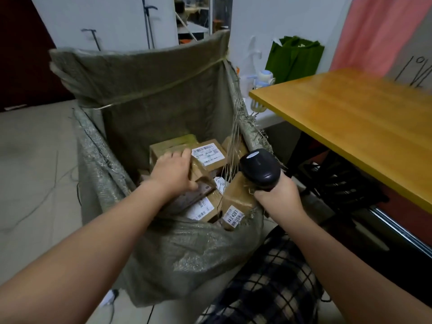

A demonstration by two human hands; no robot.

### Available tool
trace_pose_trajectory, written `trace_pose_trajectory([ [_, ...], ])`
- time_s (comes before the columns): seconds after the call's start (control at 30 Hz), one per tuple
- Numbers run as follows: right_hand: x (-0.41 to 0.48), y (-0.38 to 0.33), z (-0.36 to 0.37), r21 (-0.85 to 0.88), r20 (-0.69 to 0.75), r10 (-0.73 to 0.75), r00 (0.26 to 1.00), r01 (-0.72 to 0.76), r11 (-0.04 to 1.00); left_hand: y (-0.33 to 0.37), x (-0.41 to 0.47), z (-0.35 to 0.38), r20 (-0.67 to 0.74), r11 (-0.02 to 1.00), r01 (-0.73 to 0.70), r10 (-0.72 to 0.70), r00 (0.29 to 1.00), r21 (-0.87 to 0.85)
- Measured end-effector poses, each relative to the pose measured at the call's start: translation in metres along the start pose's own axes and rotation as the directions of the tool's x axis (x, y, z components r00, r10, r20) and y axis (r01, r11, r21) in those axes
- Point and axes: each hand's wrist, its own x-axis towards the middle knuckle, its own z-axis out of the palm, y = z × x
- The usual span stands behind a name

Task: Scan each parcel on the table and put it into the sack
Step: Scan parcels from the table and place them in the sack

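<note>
A big grey-green woven sack point(187, 249) stands open on the floor, with several brown cardboard parcels inside. My left hand point(171, 170) is down inside the sack and grips a small brown parcel point(202, 177) by its end. A labelled parcel point(209, 155) lies just behind it, and another point(236, 202) leans against the sack's near right wall. My right hand point(277, 197) holds a black barcode scanner point(259, 168) over the sack's right rim, head pointing away from me.
A wooden table point(364, 127) stands to the right, its visible top bare. A green bag point(293, 59) and white bottles point(259, 81) sit behind the table. My checked trousers point(268, 284) are at the bottom. Pale floor lies to the left.
</note>
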Motion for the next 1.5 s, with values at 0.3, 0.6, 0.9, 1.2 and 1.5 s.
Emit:
trace_pose_trajectory([
  [0.3,-0.006,0.006,0.021,0.033,0.064,0.031,0.997,-0.033,0.999,-0.020,-0.010,0.008,0.445,0.970,-0.147,0.220,0.868,-0.193],
  [0.6,0.007,0.025,0.015,-0.066,0.116,0.122,0.986,-0.114,0.991,-0.002,-0.005,0.022,0.141,0.983,-0.112,0.091,0.986,0.148],
  [0.9,-0.012,0.027,-0.082,0.039,-0.208,0.070,0.976,-0.064,0.997,0.118,0.015,-0.034,-0.213,0.914,-0.405,0.393,0.894,-0.011],
  [1.2,-0.079,0.061,-0.244,0.088,-0.604,0.158,0.781,-0.132,0.987,0.315,0.011,-0.088,-0.328,0.609,-0.766,0.694,0.641,-0.208],
  [1.5,-0.170,0.109,-0.353,0.230,-0.868,0.264,0.421,-0.132,0.964,0.498,-0.043,-0.095,-0.293,0.279,-0.828,0.840,0.456,-0.487],
])
